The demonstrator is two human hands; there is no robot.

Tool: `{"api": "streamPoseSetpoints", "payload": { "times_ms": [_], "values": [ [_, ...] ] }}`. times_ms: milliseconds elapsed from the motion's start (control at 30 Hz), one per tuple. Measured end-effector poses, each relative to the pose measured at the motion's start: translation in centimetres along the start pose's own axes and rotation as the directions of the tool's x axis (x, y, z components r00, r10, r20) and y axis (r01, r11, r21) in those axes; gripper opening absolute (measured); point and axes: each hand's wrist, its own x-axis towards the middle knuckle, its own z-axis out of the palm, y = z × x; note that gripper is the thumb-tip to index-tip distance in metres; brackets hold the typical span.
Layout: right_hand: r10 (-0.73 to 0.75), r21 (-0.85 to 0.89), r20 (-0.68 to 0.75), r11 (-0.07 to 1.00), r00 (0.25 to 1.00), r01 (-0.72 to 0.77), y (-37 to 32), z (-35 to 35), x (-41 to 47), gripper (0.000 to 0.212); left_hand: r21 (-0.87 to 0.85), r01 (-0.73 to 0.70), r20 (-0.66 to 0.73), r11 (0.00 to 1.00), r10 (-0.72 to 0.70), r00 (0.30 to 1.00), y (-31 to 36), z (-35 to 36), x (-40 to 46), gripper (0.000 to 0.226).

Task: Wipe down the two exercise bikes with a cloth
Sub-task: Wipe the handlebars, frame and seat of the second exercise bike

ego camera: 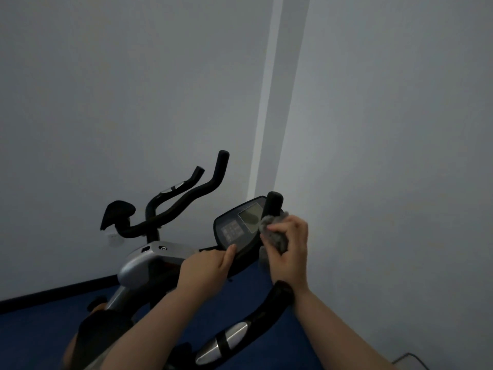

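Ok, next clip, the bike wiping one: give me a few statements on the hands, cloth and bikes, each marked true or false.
1. The right hand grips a grey cloth around the near bike's upright handlebar grip. True.
2. The left hand holds a spray bottle. False: it rests at the console edge, thumb on it.
3. A second bike stands by the wall. True.
4. The floor is red. False: it is blue.
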Motion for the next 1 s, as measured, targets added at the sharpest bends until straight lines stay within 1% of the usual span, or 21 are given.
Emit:
{"api": "streamPoseSetpoints", "payload": {
  "times_ms": [67, 100, 133, 233, 267, 333, 367, 467, 567, 633, 700, 767, 867, 933, 1000],
  "values": [
    [-0.01, 0.042, 0.123, 0.999, 0.992, 0.004, 0.9, -1.0, -1.1, 0.017, 0.013, -0.001, -0.008, 1.0, 0.001, 1.0, 0.0, 0.1, 0.1, 0.066],
    [-0.02, 0.061, 0.142, 0.998, 0.99, 0.011, 1.1, -1.7, -0.8, 0.017, 0.01, 0.006, 0.002, 1.0, -0.006, 1.0, 0.0, 0.2, 0.0, 0.066],
    [-0.028, 0.08, 0.117, 0.997, 0.993, 0.019, 1.0, -2.3, 0.0, 0.019, 0.014, 0.01, 0.002, 1.0, -0.01, 1.0, 0.0, 0.3, 0.1, 0.066],
    [0.015, 0.126, -0.069, 0.992, 0.998, -0.006, -0.2, -2.6, 4.0, 0.032, 0.025, 0.007, -0.003, 1.0, -0.007, 1.0, 0.0, 0.3, 0.3, 0.065],
    [-0.005, 0.108, -0.088, 0.994, 0.996, 0.014, -0.8, -2.3, 4.9, 0.032, 0.026, 0.009, 0.002, 1.0, -0.009, 1.0, 0.0, 0.3, 0.2, 0.065],
    [-0.115, 0.011, -0.074, 0.993, 0.991, 0.116, -0.9, -1.7, 5.2, 0.023, 0.018, 0.014, 0.004, 1.0, -0.014, 1.0, 0.0, 0.3, 0.2, 0.065],
    [-0.143, -0.011, -0.059, 0.99, 0.988, 0.142, -0.6, -1.5, 4.6, 0.018, 0.017, 0.014, 0.006, 1.0, -0.014, 1.0, 0.0, 0.3, 0.3, 0.064],
    [-0.084, 0.028, -0.047, 0.996, 0.995, 0.086, 0.6, -1.4, 1.6, 0.01, 0.003, 0.02, 0.014, 1.0, -0.02, 1.0, -0.1, 0.2, 0.4, 0.062],
    [0.006, 0.043, -0.005, 0.999, 1.0, -0.006, 1.5, -1.4, -0.1, 0.02, 0.008, 0.021, 0.018, 1.0, -0.021, 1.0, 0.0, 0.1, 0.4, 0.064],
    [0.033, 0.094, -0.052, 0.995, 0.998, -0.028, 1.2, -1.8, 1.1, 0.021, 0.006, 0.022, 0.015, 1.0, -0.023, 1.0, 0.0, 0.1, 0.3, 0.064],
    [0.024, 0.137, -0.15, 0.991, 0.988, -0.003, 0.3, -2.1, 3.4, 0.017, 0.011, 0.021, 0.011, 1.0, -0.021, 1.0, 0.0, 0.0, 0.3, 0.063],
    [-0.017, 0.12, -0.174, 0.992, 0.985, 0.038, -0.4, -1.9, 5.0, 0.016, 0.018, 0.022, 0.011, 1.0, -0.022, 1.0, 0.2, 0.0, 0.3, 0.062],
    [-0.08, 0.044, -0.107, 0.995, 0.991, 0.086, -0.1, -1.0, 2.8, 0.015, 0.025, 0.03, 0.011, 0.999, -0.03, 0.999, 0.2, -0.1, 0.2, 0.062],
    [-0.066, 0.027, -0.023, 0.997, 0.998, 0.067, 1.0, -1.0, 0.2, 0.017, 0.028, 0.028, 0.011, 0.999, -0.028, 1.0, 0.1, -0.2, 0.2, 0.063],
    [-0.031, 0.045, 0.037, 0.999, 0.999, 0.03, 1.5, -1.6, -0.4, 0.018, 0.027, 0.022, 0.01, 0.999, -0.023, 1.0, 0.2, -0.1, 0.1, 0.063]
  ]
}}
